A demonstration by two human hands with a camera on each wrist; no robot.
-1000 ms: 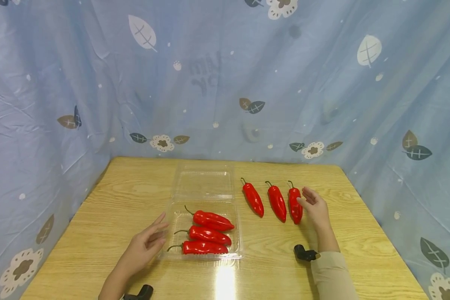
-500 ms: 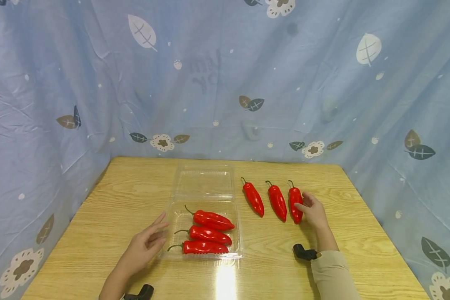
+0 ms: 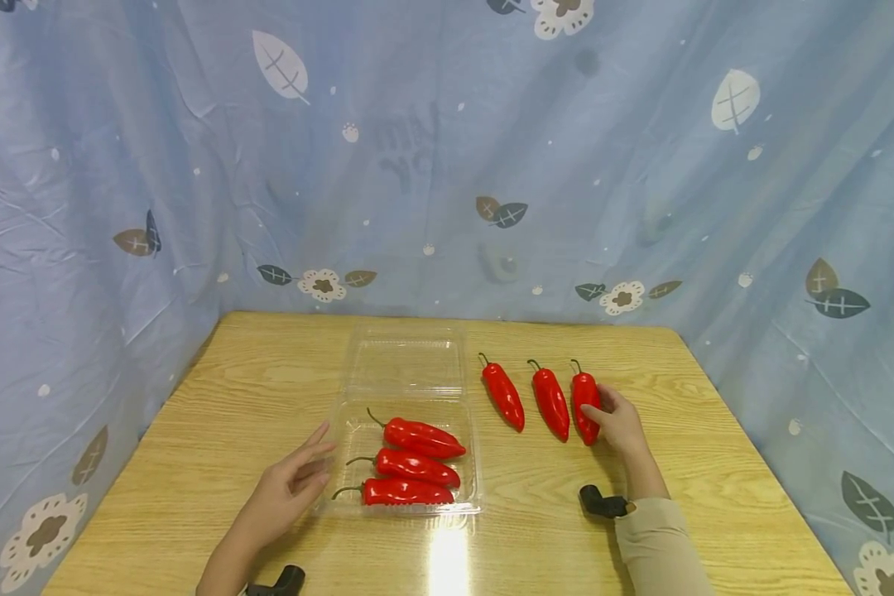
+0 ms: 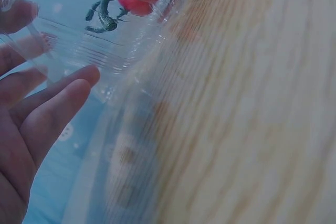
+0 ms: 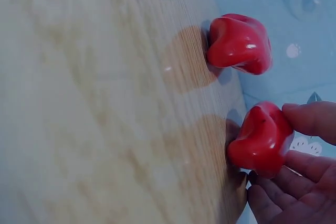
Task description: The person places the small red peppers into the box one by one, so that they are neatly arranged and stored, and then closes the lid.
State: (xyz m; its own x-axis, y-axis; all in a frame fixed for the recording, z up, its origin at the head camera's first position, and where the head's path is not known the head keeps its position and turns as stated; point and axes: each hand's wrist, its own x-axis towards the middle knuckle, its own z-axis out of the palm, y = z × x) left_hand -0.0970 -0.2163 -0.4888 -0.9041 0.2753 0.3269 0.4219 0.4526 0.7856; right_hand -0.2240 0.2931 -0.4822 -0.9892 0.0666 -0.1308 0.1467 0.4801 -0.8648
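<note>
My right hand (image 3: 620, 420) is at the rightmost red pepper (image 3: 584, 407), which lies on the table. In the right wrist view the thumb (image 5: 310, 120) presses one side of that pepper (image 5: 262, 139) and the fingers curl against the other, pinching it. Two more red peppers, a middle one (image 3: 551, 404) and a left one (image 3: 502, 397), lie beside it. My left hand (image 3: 283, 490) rests with loose fingers at the left edge of a clear plastic clamshell box (image 3: 473, 463), its lid up. Inside are three red peppers (image 3: 417, 468), stems pointing left.
The box's clear lid (image 3: 406, 364) lies folded back behind its base. The wooden table (image 3: 536, 530) meets a blue patterned curtain (image 3: 432, 165) at the back and sides. Each wrist wears a black mount (image 3: 603, 502).
My right hand has moved slightly left and its thumb and fingers have closed round the rightmost pepper. The left hand and the box have not moved.
</note>
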